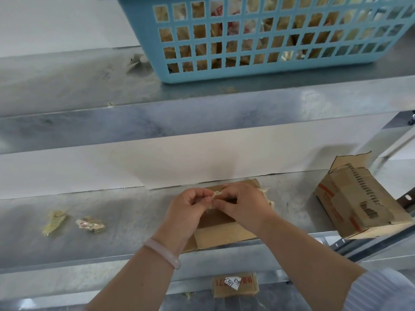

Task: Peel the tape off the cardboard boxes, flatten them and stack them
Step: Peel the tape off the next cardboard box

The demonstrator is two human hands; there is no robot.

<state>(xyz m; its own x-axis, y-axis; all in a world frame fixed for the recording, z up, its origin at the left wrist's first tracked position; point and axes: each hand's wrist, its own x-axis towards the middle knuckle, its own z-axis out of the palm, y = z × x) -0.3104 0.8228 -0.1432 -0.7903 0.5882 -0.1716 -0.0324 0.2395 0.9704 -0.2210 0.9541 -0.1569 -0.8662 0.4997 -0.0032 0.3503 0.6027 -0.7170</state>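
Both hands [189, 204] [239, 204] pinch crumpled tape [216, 194] over box [221, 234].

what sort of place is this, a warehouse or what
Likely a storeroom or packing area: bare metal shelves, a blue basket stuffed with scraps, used cardboard boxes, and the left hand and right hand pinching peeled tape.
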